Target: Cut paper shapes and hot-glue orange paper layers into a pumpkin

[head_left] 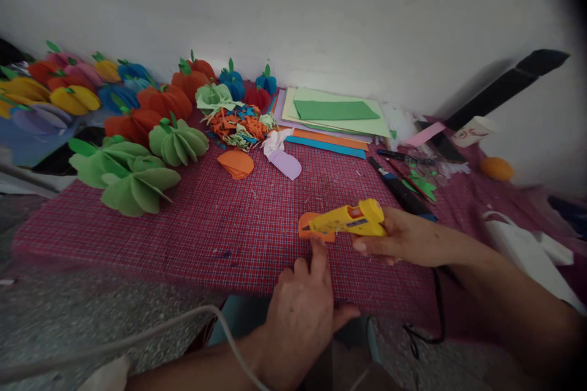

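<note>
My right hand point(408, 237) is wrapped around a yellow hot glue gun point(351, 219), its nozzle pointing left. Under the nozzle lies an orange paper piece point(303, 220), flat on the checked cloth. With its index finger stretched out, my left hand point(302, 302) presses the near edge of that piece; the thumb is spread and the other fingers are partly bent. Beyond it rest a folded orange paper stack point(236, 164) and a lilac paper piece point(287, 165). The glue gun covers part of the orange piece.
Finished paper pumpkins point(137, 186) crowd the left side. Shredded paper point(241, 125) and stacked coloured sheets point(337, 111) lie along the wall. At right are a paper cup point(474, 130), an orange fruit point(496, 168) and a black cord point(440, 311). A white cable point(183, 319) crosses my left forearm.
</note>
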The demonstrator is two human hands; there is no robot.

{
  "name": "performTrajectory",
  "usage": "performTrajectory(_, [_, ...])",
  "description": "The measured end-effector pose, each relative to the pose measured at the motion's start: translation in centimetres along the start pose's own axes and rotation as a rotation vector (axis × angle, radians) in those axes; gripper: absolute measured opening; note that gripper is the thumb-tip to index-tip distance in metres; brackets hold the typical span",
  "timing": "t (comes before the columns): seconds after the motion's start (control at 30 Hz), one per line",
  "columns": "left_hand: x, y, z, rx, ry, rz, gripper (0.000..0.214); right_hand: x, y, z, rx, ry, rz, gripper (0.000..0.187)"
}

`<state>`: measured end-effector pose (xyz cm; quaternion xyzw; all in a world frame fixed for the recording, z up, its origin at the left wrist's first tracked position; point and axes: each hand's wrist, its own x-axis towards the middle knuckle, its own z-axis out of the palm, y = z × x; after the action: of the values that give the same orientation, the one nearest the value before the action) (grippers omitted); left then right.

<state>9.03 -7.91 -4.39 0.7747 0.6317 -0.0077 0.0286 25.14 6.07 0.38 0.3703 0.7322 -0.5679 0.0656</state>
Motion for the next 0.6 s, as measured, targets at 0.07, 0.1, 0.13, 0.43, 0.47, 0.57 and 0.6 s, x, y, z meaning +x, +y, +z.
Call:
performTrajectory(0.07, [-0.01, 0.02, 0.00, 0.000, -0.010, -0.001, 0.076, -0.14, -0.13, 0.10, -0.003, -0.005, -0.011, 0.032])
performTrajectory(0.1, [-0.02, 0.03, 0.01, 0.001, -0.012, -0.001, 0.076, -0.19, -0.19, 0.15, -0.008, -0.009, -0.014, 0.032])
performTrajectory(0.13, [-0.02, 0.03, 0.03, 0.003, -0.013, -0.003, 0.077, -0.22, -0.24, 0.21, -0.016, -0.012, -0.013, 0.032])
performTrajectory(0.43, [0.08, 0.07, 0.05, 0.023, 0.028, -0.009, 0.078, 0.13, -0.52, 0.11, -0.052, -0.002, 0.028, 0.037])
performTrajectory(0.47, [0.08, 0.07, 0.04, 0.027, 0.031, -0.009, 0.078, 0.19, -0.46, 0.05, -0.055, 0.006, 0.033, 0.037])
performTrajectory(0.57, [0.04, 0.07, 0.02, 0.034, 0.042, -0.006, 0.077, 0.39, -0.27, -0.12, -0.051, 0.010, 0.018, 0.036])
performTrajectory(0.6, [0.01, 0.07, 0.02, 0.036, 0.046, -0.006, 0.077, 0.45, -0.23, -0.16, -0.049, 0.008, 0.011, 0.036])
